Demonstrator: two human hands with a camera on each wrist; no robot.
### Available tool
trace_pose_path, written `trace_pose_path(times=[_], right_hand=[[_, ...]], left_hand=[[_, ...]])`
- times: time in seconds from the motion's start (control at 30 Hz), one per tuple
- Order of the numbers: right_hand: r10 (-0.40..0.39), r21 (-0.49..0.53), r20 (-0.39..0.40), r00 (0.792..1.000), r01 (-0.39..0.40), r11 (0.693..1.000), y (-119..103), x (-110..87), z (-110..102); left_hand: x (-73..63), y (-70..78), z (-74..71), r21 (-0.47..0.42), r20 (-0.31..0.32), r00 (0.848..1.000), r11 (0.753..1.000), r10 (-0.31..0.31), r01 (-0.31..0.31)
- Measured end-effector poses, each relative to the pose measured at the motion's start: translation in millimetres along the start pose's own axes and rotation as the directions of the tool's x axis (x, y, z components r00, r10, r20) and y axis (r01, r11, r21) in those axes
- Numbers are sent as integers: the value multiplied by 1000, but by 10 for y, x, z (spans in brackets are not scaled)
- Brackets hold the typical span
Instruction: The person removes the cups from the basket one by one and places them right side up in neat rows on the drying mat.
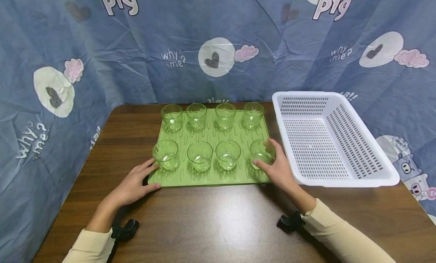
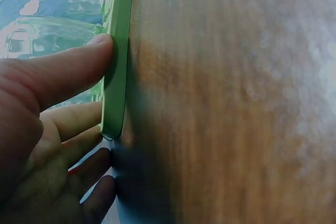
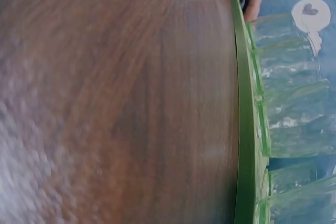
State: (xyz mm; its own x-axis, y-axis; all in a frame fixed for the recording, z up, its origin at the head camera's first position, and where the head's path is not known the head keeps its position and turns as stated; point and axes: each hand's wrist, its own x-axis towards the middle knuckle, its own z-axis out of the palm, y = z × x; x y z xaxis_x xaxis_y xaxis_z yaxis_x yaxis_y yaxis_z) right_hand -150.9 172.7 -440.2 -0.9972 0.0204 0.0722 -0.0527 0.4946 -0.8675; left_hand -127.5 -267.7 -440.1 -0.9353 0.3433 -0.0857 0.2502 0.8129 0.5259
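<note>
Two rows of clear glass cups stand upright on a green ridged mat [image 1: 211,181]. My right hand [image 1: 281,168] holds the front-row glass cup at the right end [image 1: 261,151], thumb on its near side and fingers round its right side. At the mat's front left corner is my left hand [image 1: 134,181]. Its thumb touches the mat's front edge, and its fairly straight fingers lie along the left side, near the front-left glass cup [image 1: 166,155]. In the left wrist view, the thumb [image 2: 79,66] rests against the green edge. The right wrist view does not show the right hand.
A white perforated plastic basket [image 1: 291,168] stands right of the mat, close to my right hand. Everything rests on a brown wooden table [image 1: 211,221]. Blue printed fabric [image 1: 143,47] hangs behind and around the table. Each wrist carries a black strap device [image 1: 126,229].
</note>
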Motion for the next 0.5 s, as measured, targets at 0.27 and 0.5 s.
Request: trace_pose_path(times=[0.27,0.5], right_hand=[[0,19,9,1000,0,1000,-19,-24,-6],[-163,-159,-42,986,154,975,-84,-141,25]], left_hand=[[16,3,-2,3,7,1000,1000,-3,3],[25,20,-7,16,8,1000,1000,-5,4]])
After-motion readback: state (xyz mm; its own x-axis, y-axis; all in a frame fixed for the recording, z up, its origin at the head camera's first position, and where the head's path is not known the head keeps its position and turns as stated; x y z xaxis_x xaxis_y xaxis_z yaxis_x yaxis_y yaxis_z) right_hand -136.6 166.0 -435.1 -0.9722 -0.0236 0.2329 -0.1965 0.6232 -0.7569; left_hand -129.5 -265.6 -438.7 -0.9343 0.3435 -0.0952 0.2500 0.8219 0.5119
